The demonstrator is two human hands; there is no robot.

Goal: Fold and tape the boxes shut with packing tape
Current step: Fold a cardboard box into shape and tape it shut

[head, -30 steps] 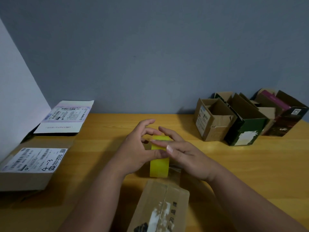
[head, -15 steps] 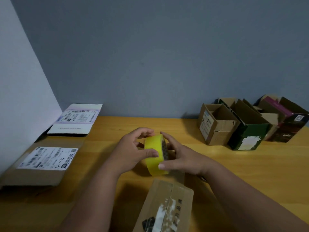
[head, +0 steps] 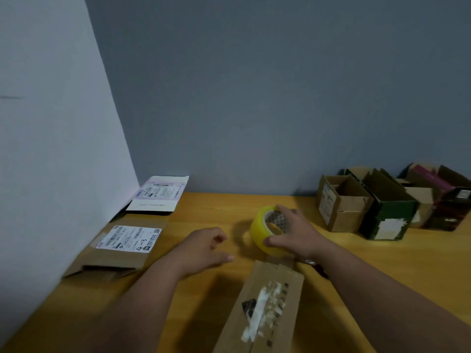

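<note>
While right hand (head: pixel 297 238) grips, tape roll (head: pixel 262 234) stands on edge.

Left hand (head: pixel 204 247) has let go of the yellow tape roll (head: pixel 265 235); it now sits apart at the roll's 9 o'clock, fingers loosely curled, holding nothing. Right hand (head: pixel 295 235) alone grips the roll, carried toward 1 o'clock, cardboard core now facing the camera.

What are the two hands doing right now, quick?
Left hand: holds nothing, fingers loosely curled above the table.
Right hand: grips the yellow tape roll, just beyond the box.
</note>
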